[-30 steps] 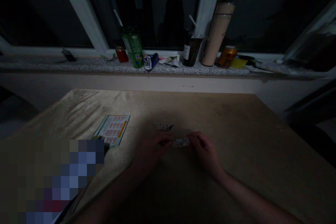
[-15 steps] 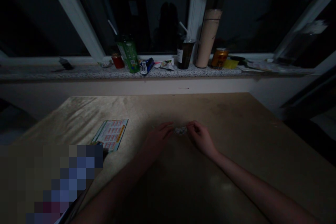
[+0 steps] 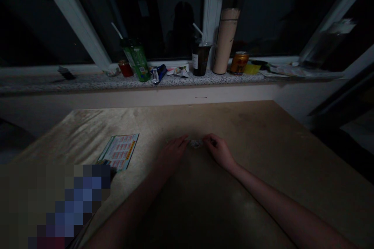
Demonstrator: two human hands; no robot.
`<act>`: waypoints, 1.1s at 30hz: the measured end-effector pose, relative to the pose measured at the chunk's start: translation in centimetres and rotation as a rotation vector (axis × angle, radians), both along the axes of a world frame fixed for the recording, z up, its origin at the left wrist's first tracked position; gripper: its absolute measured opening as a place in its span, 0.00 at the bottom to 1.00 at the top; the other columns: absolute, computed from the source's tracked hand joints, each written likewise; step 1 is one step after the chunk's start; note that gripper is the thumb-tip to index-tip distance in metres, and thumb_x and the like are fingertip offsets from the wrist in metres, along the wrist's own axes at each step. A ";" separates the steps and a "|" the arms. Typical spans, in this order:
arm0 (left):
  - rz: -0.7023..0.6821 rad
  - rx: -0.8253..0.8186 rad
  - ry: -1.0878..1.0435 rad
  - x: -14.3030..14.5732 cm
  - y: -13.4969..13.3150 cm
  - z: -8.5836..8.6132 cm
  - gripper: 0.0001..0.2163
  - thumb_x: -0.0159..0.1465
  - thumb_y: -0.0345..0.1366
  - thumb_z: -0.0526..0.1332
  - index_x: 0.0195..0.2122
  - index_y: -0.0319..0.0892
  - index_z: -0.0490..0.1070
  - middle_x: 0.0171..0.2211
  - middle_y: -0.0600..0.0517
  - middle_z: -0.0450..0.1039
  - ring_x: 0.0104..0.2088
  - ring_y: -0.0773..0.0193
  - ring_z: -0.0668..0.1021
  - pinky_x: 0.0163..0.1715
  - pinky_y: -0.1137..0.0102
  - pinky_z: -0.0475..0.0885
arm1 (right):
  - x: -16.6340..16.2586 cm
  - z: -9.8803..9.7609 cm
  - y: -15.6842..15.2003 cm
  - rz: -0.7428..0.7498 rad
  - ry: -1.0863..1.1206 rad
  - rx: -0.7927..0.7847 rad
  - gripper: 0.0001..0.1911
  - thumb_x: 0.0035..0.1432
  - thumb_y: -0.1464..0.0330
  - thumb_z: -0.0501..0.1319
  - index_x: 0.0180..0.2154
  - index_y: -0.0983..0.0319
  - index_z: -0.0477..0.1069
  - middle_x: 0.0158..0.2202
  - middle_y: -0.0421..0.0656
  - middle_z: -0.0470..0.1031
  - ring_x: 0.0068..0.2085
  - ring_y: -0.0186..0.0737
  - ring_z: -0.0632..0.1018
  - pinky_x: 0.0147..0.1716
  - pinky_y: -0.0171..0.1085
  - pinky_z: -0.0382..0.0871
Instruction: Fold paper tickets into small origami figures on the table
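A small, crumpled, pale and shiny piece (image 3: 195, 143) lies on the tabletop between my hands; the dim light hides its kind. My left hand (image 3: 173, 151) rests palm down just left of it, fingers stretched out, with the fingertips by its left edge. On the other side, my right hand (image 3: 219, 151) has its fingers bent, thumb and forefinger pinched together at the right edge of the piece. Whether that pinch holds the piece or something smaller cannot be made out.
A printed card (image 3: 121, 151) lies left on the brown table (image 3: 263, 136). Along the granite sill (image 3: 175, 82) stand a green bottle (image 3: 137, 62), a dark cup with straw (image 3: 201, 60), a tall pink flask (image 3: 226, 41) and an orange can (image 3: 239, 63). A blurred patch covers the lower left.
The whole view has shifted slightly to the left. Both hands stay beside the small crumpled piece; the fingers of my left hand look a little flatter and more spread.
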State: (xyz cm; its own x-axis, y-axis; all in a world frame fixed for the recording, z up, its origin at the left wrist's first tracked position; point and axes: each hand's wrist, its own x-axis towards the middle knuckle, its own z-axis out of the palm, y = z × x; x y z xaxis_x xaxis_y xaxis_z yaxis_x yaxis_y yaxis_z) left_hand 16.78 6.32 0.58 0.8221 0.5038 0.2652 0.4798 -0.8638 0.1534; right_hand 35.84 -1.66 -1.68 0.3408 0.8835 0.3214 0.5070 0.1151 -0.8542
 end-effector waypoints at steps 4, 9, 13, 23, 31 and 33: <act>-0.019 0.060 0.045 -0.1 -0.3 0.7 0.20 0.61 0.18 0.50 0.50 0.39 0.69 0.56 0.44 0.66 0.51 0.53 0.72 0.52 0.58 0.64 | 0.1 0.0 0.1 0.017 -0.039 -0.021 0.09 0.58 0.69 0.55 0.32 0.62 0.73 0.29 0.43 0.75 0.30 0.39 0.74 0.30 0.35 0.64; -0.026 0.124 0.079 0.1 -0.5 1.4 0.18 0.62 0.19 0.51 0.49 0.40 0.70 0.54 0.43 0.68 0.50 0.50 0.73 0.50 0.55 0.64 | 0.2 0.0 0.0 0.019 -0.067 -0.038 0.08 0.58 0.70 0.55 0.33 0.62 0.73 0.30 0.44 0.76 0.31 0.39 0.74 0.31 0.35 0.64; -0.035 0.158 0.094 0.0 -0.5 1.3 0.18 0.61 0.19 0.51 0.48 0.38 0.70 0.53 0.42 0.69 0.49 0.49 0.73 0.49 0.56 0.65 | 0.2 0.0 0.0 0.015 -0.074 -0.048 0.08 0.58 0.70 0.55 0.33 0.62 0.74 0.31 0.44 0.76 0.32 0.39 0.75 0.32 0.35 0.64; -0.034 0.204 0.068 -0.1 -0.1 0.5 0.17 0.62 0.20 0.51 0.50 0.36 0.69 0.52 0.43 0.70 0.48 0.54 0.74 0.49 0.59 0.67 | 0.0 0.2 -0.1 0.013 -0.065 -0.046 0.08 0.57 0.69 0.56 0.34 0.61 0.73 0.31 0.44 0.78 0.31 0.39 0.76 0.30 0.36 0.67; -0.028 0.227 0.021 -0.3 -0.4 0.5 0.16 0.64 0.22 0.50 0.50 0.38 0.69 0.53 0.44 0.70 0.47 0.54 0.75 0.48 0.58 0.67 | 0.1 0.0 -0.2 -0.021 -0.054 -0.003 0.09 0.58 0.67 0.55 0.34 0.62 0.73 0.30 0.43 0.78 0.31 0.40 0.77 0.31 0.35 0.68; -0.015 0.227 0.003 -0.4 -0.5 0.8 0.15 0.64 0.23 0.50 0.49 0.38 0.70 0.52 0.44 0.71 0.46 0.54 0.76 0.49 0.58 0.67 | 0.0 0.2 -0.3 -0.051 -0.061 0.017 0.09 0.59 0.66 0.55 0.34 0.62 0.73 0.29 0.43 0.77 0.31 0.40 0.77 0.31 0.35 0.68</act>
